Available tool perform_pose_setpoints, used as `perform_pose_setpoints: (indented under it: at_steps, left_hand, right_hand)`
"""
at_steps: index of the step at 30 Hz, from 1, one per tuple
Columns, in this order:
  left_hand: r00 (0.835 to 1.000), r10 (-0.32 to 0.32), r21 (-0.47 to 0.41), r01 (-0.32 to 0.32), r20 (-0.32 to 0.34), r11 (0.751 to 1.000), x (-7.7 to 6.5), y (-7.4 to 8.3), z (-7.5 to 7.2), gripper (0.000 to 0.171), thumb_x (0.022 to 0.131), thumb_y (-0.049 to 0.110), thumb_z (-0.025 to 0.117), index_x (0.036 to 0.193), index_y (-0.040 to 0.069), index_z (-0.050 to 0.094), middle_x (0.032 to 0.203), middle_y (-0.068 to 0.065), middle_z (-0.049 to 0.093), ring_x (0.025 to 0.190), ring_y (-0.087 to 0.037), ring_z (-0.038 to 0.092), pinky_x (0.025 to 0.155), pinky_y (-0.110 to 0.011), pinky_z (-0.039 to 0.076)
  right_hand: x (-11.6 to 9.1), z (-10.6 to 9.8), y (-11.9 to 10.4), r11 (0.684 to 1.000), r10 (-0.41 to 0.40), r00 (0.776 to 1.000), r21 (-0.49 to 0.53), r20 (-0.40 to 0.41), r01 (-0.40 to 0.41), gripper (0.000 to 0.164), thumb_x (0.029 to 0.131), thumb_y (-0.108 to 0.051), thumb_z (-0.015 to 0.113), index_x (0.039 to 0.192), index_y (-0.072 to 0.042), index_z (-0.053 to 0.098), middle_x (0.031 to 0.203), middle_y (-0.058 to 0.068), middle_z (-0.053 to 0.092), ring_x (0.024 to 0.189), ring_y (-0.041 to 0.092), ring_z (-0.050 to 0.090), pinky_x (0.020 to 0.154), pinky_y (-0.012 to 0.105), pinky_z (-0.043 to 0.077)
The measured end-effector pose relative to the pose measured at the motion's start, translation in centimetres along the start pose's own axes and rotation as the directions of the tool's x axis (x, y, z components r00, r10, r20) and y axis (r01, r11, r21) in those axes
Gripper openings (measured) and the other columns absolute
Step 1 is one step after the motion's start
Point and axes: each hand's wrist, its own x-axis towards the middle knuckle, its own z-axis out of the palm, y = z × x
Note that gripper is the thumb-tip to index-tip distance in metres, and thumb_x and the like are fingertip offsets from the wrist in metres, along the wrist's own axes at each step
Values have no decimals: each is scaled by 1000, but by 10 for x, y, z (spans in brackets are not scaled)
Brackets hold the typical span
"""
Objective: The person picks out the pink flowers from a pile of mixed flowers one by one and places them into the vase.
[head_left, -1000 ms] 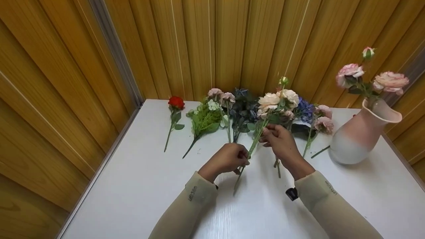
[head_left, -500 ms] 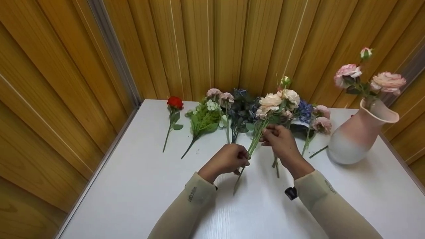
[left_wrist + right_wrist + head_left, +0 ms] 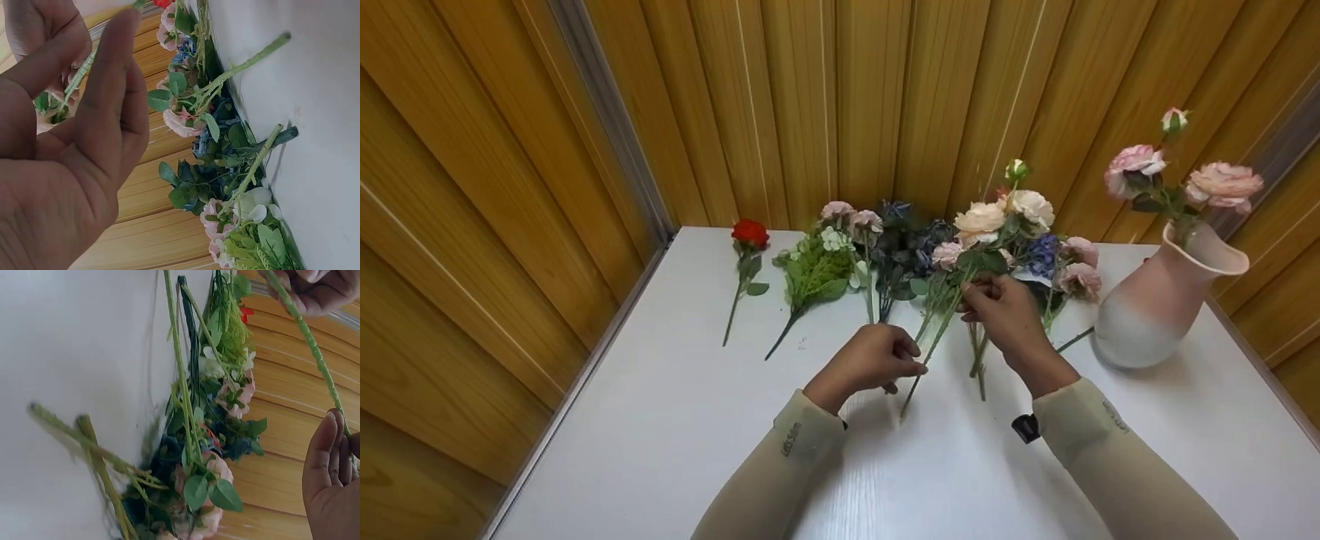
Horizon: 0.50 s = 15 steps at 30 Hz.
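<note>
My right hand (image 3: 1009, 315) pinches a flower stem (image 3: 315, 354) high up, just below the leaves. The stem runs up toward cream and white roses (image 3: 981, 221) with a small bud (image 3: 1016, 169) above them. Lower on the same stem, the left hand (image 3: 874, 356) pinches it near its cut end. In the left wrist view that hand's fingertips meet with a bit of green at their tips. Pink flowers (image 3: 947, 256) with a separate thin stem lie just left of the held one.
Along the back of the white table (image 3: 660, 450) lie a red rose (image 3: 750, 234), green foliage (image 3: 817, 274), dark blue flowers (image 3: 896, 255), blue blooms (image 3: 1042, 255) and pink ones (image 3: 1080, 281). A pink-and-white vase (image 3: 1147, 322) with pink roses (image 3: 1222, 186) stands at right, before a wood-panelled wall (image 3: 870, 105).
The right hand has shifted slightly right, carrying the cream roses along. The stems that were bunched between the hands have spread apart, and the pink flowers now show separately at left.
</note>
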Motion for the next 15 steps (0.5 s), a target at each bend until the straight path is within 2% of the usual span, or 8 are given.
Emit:
perform_pose_setpoints:
  at_steps: [2,5,8,12,15]
  left_hand:
    - [1000,-2,-9,2,-4,1000,0,-1,0,22,100,15,89,115,1,80,95,0,75,64,-18,75,67,-39,72]
    - [1000,-10,-25,10,-5,1000,-1,-1,0,23,100,14,89,117,0,80,94,0,75,63,-17,74,73,-47,73]
    - [1000,-18,-36,18,-4,999,-1,-1,-1,24,101,14,88,118,0,80,95,1,74,62,-15,71,80,-56,73]
    - [1000,-15,-43,15,-4,999,-2,-1,-2,28,102,14,87,123,-3,79,97,1,75,61,-13,70,83,-58,73]
    - [1000,-18,-46,17,-7,999,-1,-2,-3,29,102,14,87,124,-4,79,97,0,74,62,-13,70,82,-58,73]
  right_hand:
    - [2,-10,-3,999,-15,1000,-30,-21,15,52,119,-29,61,158,5,52,123,8,71,99,7,74,87,20,67]
    - [5,-31,-11,995,-40,997,-98,-73,33,51,119,-34,62,153,3,55,119,7,71,97,7,74,83,20,67]
    - [8,-58,-21,981,-88,986,-186,-144,60,52,118,-38,63,150,1,60,110,-6,73,90,0,74,78,18,66]
    - [9,-94,-35,969,-138,963,-233,-231,83,40,117,-41,62,143,-10,65,101,-21,69,86,-6,73,72,17,64]
    - [9,-117,-46,966,-185,935,-232,-304,115,29,117,-40,62,138,-20,66,103,-22,68,88,-6,72,74,13,62]
